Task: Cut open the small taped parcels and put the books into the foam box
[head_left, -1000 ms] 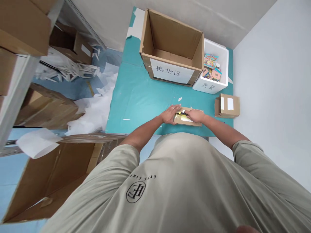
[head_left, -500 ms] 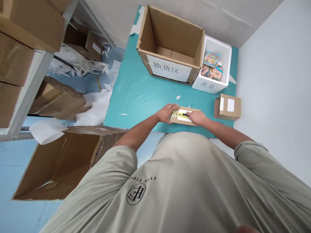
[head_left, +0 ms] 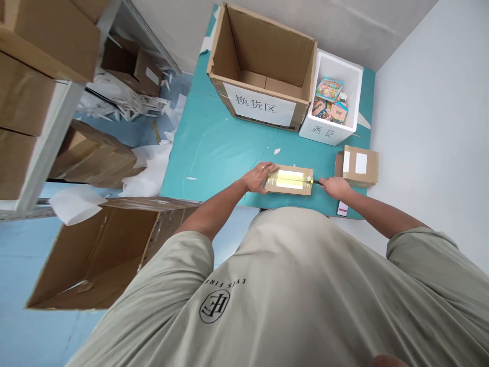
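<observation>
The open left hand [head_left: 256, 177] presses flat on the taped cardboard parcel [head_left: 289, 189], which lies on the teal surface [head_left: 214, 148], and the closed right hand [head_left: 334, 187] should hold its thin dark tool [head_left: 316, 181] low and steady.

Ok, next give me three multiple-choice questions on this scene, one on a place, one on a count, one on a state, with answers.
1. Where are the colourful printed packs?
A) in the white foam box
B) in the open cardboard box
C) on the teal mat

2. How many white patches are on the small cardboard carton?
A) one
B) two
C) four

3. What is the left hand doing?
A) lifting the carton
B) reaching into the foam box
C) lying on the flat parcel

1 A: the packs lie inside its walls.
2 B: two sit side by side.
3 C: its fingers rest on the parcel's end.
</observation>
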### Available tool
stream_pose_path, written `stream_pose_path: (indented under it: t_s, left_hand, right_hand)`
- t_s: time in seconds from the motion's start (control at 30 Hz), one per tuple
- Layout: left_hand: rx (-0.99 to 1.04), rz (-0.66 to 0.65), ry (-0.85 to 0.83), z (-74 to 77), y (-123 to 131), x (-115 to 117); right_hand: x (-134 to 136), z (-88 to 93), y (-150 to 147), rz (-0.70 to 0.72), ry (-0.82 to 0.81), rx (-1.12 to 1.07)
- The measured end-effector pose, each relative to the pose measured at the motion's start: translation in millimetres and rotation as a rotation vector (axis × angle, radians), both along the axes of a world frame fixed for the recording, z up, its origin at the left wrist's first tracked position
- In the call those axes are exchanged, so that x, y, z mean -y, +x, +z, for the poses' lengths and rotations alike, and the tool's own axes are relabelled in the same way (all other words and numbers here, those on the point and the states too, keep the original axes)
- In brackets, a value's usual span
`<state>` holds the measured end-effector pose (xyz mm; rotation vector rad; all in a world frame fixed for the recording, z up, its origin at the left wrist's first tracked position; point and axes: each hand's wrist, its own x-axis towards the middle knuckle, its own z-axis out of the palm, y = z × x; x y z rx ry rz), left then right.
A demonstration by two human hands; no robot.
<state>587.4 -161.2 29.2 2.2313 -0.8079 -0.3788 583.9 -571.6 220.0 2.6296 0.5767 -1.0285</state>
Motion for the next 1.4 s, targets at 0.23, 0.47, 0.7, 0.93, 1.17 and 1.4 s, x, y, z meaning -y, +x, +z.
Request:
stream_pose_path:
  t_s: [0.23,0.47,0.7,0.93,1.17,1.4]
  left_hand:
    - [0.004,-0.012,0.072,22.3,4.2,5.8]
    - [0.027,0.017,0.141,33.7,11.2,82.7]
    - [0.002,0.075,0.261,22.6,22.5,101.5]
    - [0.116,0.016,0.428,25.3,16.2,99.0]
    - [0.207,-0.078,0.472,24.5,21.6,104.6]
    - [0.246,-0.103,0.503,24.0,26.4,103.9]
  right_hand:
    - [-5.0,3.3,-3.2,0.043,0.009,0.002]
    - [-11.0,3.0,-5.7,0.076,0.000,-0.013]
    - [-9.9,10.0,-14.0,0.057,-0.035,-0.010]
    - [-2.1,10.1,-25.1,0.060,-0.056,0.010]
    - [23.9,-10.4,-40.6,0.030,-0.040,0.047]
    - [36.3,-31.6,-49.8,0.004,0.060,0.076]
